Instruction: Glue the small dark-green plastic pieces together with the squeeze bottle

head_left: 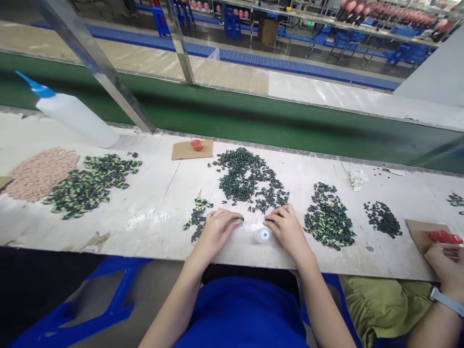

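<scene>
My left hand (218, 228) is closed, its fingertips pinching a small black-and-green piece (239, 219) just above the table. Opposite it, my right hand (286, 227) is also closed in a pinch; a small dark bit shows at its fingertips, too small to name. Between the hands, nearer me, is a small white bottle (262, 236) with a blue tip, seen from above. Beyond my fingers lies a heap of small dark green cylindrical pieces (237, 181). Some black-and-green pieces (197, 215) lie beside my left hand, and a larger heap of similar pieces (329, 217) is right of my right hand.
Left are a large white bottle (78, 116), pink pieces (43, 171) and another black-and-green heap (90, 186). A red cap-like container (196, 145) sits on cardboard (181, 151). Black pieces (382, 219) and a co-worker's hand (444, 263) by a red object (444, 237) are right.
</scene>
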`<state>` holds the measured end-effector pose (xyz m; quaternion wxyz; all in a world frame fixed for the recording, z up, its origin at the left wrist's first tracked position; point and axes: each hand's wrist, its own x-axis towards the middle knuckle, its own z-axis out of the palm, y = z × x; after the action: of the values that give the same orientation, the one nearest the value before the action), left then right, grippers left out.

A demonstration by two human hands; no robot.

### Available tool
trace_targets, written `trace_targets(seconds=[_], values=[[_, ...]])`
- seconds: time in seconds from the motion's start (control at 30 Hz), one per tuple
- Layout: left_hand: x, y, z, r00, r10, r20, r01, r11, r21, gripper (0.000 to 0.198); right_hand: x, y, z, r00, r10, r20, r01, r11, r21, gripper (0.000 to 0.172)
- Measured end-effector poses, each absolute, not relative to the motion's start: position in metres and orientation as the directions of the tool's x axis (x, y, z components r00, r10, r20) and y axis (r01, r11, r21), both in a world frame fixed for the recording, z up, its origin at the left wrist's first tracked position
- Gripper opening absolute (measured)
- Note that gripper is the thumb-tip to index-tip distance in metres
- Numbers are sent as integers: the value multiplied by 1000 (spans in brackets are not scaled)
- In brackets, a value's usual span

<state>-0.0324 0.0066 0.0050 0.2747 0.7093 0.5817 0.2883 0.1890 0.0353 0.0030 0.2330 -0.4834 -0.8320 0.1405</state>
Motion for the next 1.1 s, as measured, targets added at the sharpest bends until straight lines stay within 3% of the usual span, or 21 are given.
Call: trace_targets(seconds=[0.1,0.2,0.33,0.43,0.77,1.1], values=[[-30,7,4,115,984,138,605,-180,776,16,188,37,3,-406,864,298,718,503,-481,22],[-23,10,3,46,985,165,512,-165,843,15,187,41,4,-312,891,329,644,453,-616,23],[-11,19,5,-3,989,149,405,-135,904,15,179,43,8,-152,966,207,457,255,-852,19],[-3,25,7,-7,989,150,366,-137,920,15,168,41,12,-118,983,139,338,171,-925,19],[6,28,14,-15,996,92,252,-86,964,12,157,42,11,-99,970,223,382,244,-892,16],[7,29,21,23,998,58,148,-61,987,12,159,44,17,-257,858,445,490,513,-705,18]])
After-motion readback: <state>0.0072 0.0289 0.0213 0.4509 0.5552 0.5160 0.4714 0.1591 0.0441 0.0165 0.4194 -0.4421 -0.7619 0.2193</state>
